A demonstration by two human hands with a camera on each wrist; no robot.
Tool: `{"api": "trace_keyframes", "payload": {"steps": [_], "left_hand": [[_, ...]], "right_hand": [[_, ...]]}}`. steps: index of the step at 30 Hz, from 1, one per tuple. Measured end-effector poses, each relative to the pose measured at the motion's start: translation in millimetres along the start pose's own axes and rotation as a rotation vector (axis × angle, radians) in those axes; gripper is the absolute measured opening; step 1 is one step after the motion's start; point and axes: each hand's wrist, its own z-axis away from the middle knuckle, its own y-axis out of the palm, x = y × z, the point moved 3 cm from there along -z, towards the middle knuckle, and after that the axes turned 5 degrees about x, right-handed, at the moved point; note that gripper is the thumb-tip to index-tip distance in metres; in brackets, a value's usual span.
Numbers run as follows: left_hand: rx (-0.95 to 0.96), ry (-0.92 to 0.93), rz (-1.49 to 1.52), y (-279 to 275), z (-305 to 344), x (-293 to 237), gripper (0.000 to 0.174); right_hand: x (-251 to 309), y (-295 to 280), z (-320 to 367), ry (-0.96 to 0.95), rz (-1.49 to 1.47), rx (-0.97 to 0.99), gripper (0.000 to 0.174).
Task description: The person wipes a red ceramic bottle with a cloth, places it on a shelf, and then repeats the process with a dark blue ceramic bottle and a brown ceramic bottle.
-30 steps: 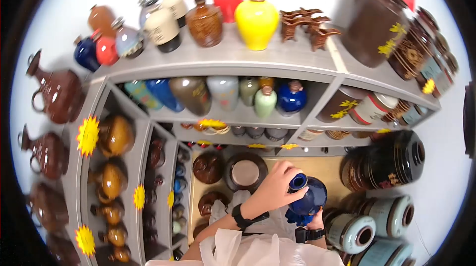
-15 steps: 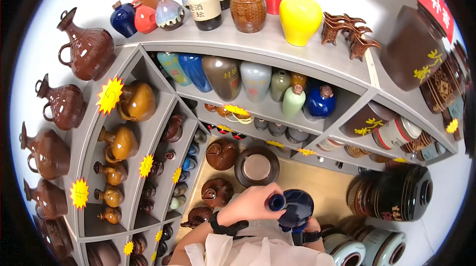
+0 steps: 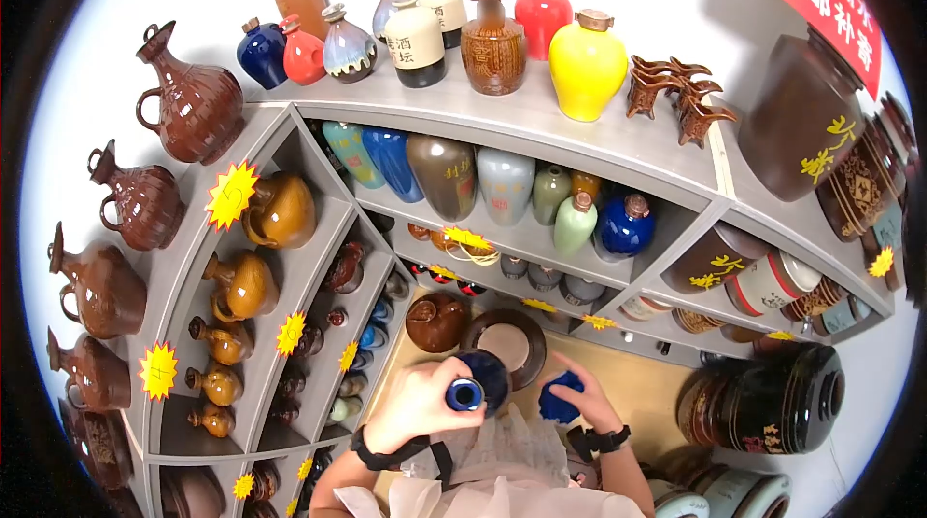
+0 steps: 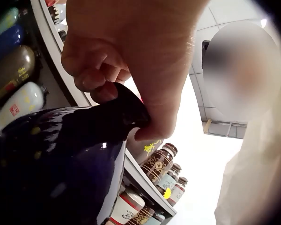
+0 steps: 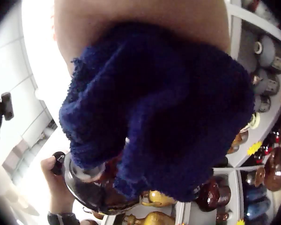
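My left hand (image 3: 410, 412) grips a dark blue glazed bottle (image 3: 494, 378) by its flared neck, the mouth facing up toward the head camera. In the left wrist view, thumb and fingers pinch the neck just under the lip, and the bottle's glossy round body (image 4: 56, 164) fills the lower left. To the right, my right hand (image 3: 594, 402) holds a bunched blue cloth (image 3: 560, 397), with some fingers extended past it. Up close in the right wrist view, the towel-like fabric (image 5: 154, 108) hangs in folds and hides most of the fingers. Cloth and bottle are apart in the head view.
Grey shelves (image 3: 666, 156) with many jars curve around the front and left. Below the hands, a brown jug (image 3: 439, 320) and a round dark-rimmed pot (image 3: 512, 344) stand on a tan surface (image 3: 618, 364). A large black jar (image 3: 763, 397) lies to the right.
The bottle has moved left in my left hand and turned mouth-up. My right hand, earlier at the bottle's base with the cloth, has come away from it. The head view has shifted.
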Motion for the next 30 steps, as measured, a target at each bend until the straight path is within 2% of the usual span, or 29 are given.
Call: {"api": "trace_keyframes", "payload": {"steps": [2,6,8,9,11,12,14,16,18,20,21,23,26,30], "left_hand": [[-0.045,0.036,-0.095,-21,1,7,0.034],[-0.087,-0.036,-0.216,-75,1,15,0.034],[-0.088,-0.129,-0.16,-109,0,9,0.033],[-0.118,-0.134,-0.13,-128,-2,9,0.032],[-0.176,-0.129,0.008,-164,-8,17,0.03],[-0.209,-0.07,-0.051,-189,-15,6,0.029],[-0.27,-0.135,0.02,-233,-28,2,0.028],[-0.323,-0.087,-0.076,-284,-45,-1,0.026],[-0.384,-0.002,-0.193,-335,-67,-2,0.025],[-0.444,-0.135,-0.291,-383,-86,-13,0.02],[-0.507,-0.015,-0.421,-409,-99,-11,0.02],[-0.572,0.008,-0.469,-456,-125,-13,0.022],[-0.708,0.083,-0.6,-516,-171,-7,0.03],[-0.726,0.055,-0.674,-574,-246,19,0.046]], "right_hand": [[19,-8,-13,-0.106,0.139,-0.065,0.067],[77,-15,-40,-0.36,0.402,-0.218,0.071],[99,-25,-55,-0.415,0.446,-0.247,0.073],[118,-23,-61,-0.486,0.538,-0.275,0.074],[144,-23,-76,-0.578,0.531,-0.343,0.082],[156,-24,-84,-0.645,0.554,-0.388,0.085],[178,-26,-99,-0.729,0.692,-0.521,0.089],[193,-29,-114,-0.758,0.806,-0.642,0.09],[199,-34,-129,-0.705,0.825,-0.712,0.09],[201,-38,-144,-0.69,0.849,-0.748,0.087],[202,-39,-148,-0.695,0.851,-0.772,0.086],[202,-39,-155,-0.738,0.872,-0.851,0.082],[199,-38,-159,-0.704,0.891,-0.936,0.076],[198,-40,-164,-0.702,0.91,-0.973,0.074]]}}
